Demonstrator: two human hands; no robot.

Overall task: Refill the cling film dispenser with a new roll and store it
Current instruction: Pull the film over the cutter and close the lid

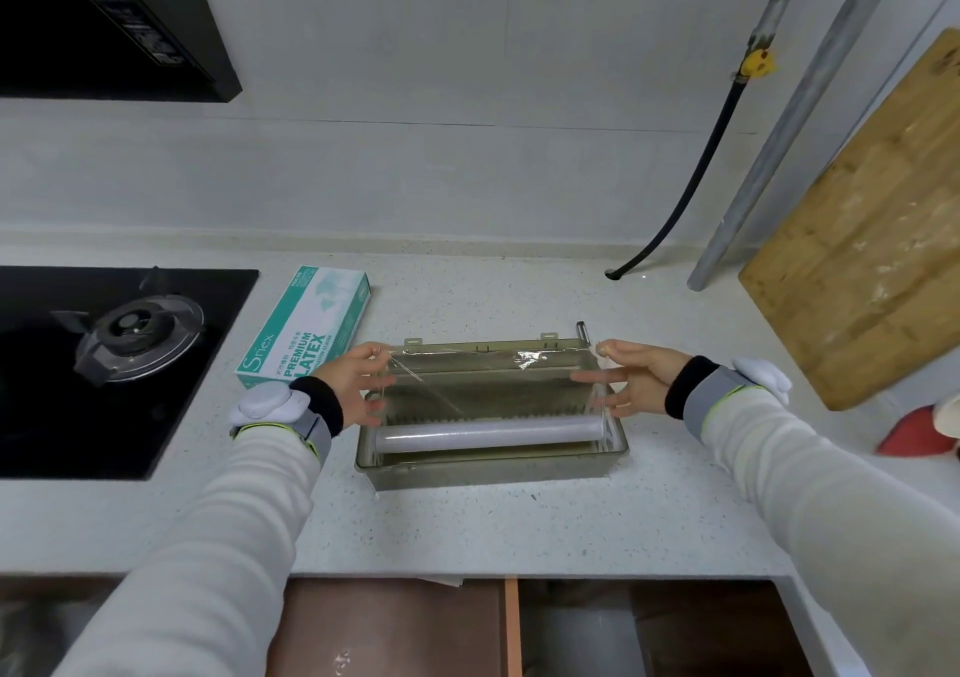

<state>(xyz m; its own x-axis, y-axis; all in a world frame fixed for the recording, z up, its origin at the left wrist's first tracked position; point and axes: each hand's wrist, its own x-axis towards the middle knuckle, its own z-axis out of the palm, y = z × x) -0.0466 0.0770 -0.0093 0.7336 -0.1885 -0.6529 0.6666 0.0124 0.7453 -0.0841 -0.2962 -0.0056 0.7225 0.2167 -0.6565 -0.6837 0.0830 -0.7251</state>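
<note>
Smoky translucent plastic cling film dispenser box [488, 470]: lid open, centre of the speckled white tabletop [519, 531].
White roll of cling film [488, 433]: lying lengthwise inside the dispenser, at its near side.
Clear film sheet [467, 380]: drawn up from the roll, stretched above the box.
Left hand [358, 385]: grip pinching the sheet's left corner.
Right hand [636, 375]: grip pinching the right corner.
Green-and-white cardboard glove box [306, 333]: behind the left hand, printed "PREMIUM LATEX"; brand reads roughly "Sriex"; small print illegible.
</note>
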